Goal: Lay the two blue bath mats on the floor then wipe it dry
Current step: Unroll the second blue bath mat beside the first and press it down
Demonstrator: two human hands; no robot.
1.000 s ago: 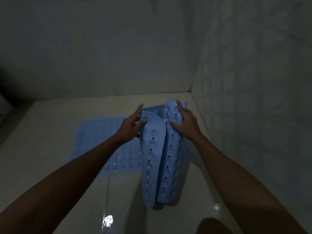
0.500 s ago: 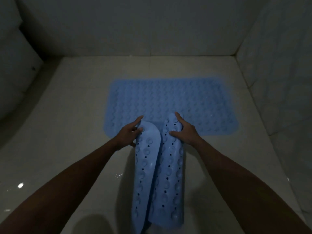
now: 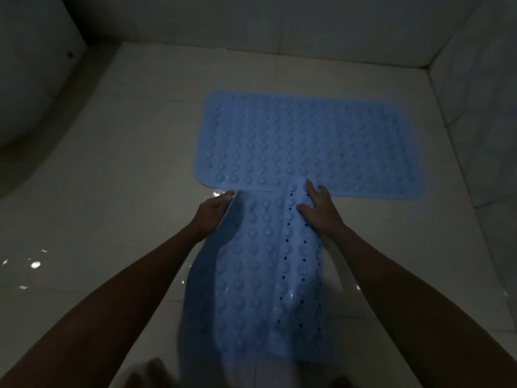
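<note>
second mat (image 3: pixel 260 275) now half unrolled; left hand (image 3: pixel 214 212) pulls edge, right hand (image 3: pixel 317 208) presses roll.

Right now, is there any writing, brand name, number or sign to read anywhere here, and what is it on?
None can be read.
Flat bath mat: bumps only, no lettering visible.
Second bath mat, under the left hand and right hand: bumps and holes only.
Floor tiles and wall: plain, dim.

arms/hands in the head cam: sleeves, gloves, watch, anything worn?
Nothing worn that shows. Left hand and right hand are bare: no gloves, no rings visible. Both forearms are bare to the frame edge, with no sleeves, watch or bands. Dim light may hide small details.
</note>
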